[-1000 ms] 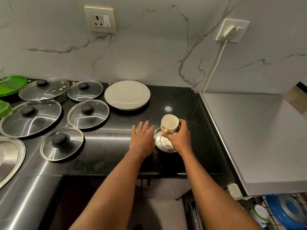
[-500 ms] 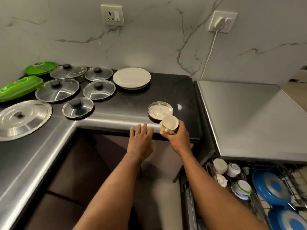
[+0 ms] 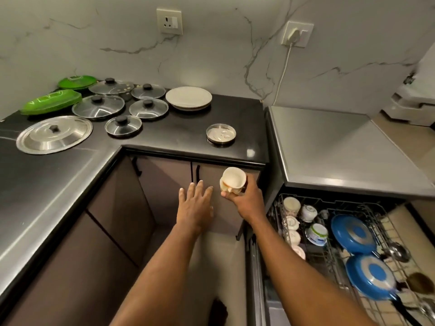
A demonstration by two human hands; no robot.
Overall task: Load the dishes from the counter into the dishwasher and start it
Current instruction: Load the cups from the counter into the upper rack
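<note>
Head view, looking down: a small cream cup point(image 3: 233, 181) is held in the right hand point(image 3: 247, 201), up and to the left of the open dishwasher rack point(image 3: 329, 199). It is in the air in front of a brown cabinet door, off the desk point(image 3: 179, 135). The cup is tipped on its side, with its mouth turned toward the camera and its small handle pointing down. It is gripped round the body by curled fingers point(image 3: 250, 184), with the thumb pressed near the handle. The left hand point(image 3: 195, 205) is held flat farther left of the rack, relaxed and spread, with nothing grasped.

The cup is judged to be ceramic: light, stiff, glazed, probably slippery if wet, and easily chipped against wire or other crockery. A brownish stain is seen near its rim. A grip round the body, as shown, is judged secure. The handle is judged too small for more than a pinch.

At the left end of the rack, several cups and small bowls point(image 3: 292, 204) are already seated, and two blue pans point(image 3: 354, 232) lie in its middle. A free place among those cups is judged the likely spot.

On the desk, above and left of the rack, a steel dish point(image 3: 220, 134), white plates point(image 3: 188, 98), glass lids point(image 3: 148, 108), a large steel lid point(image 3: 54, 134) and green trays point(image 3: 51, 102) are left to be loaded.
</note>
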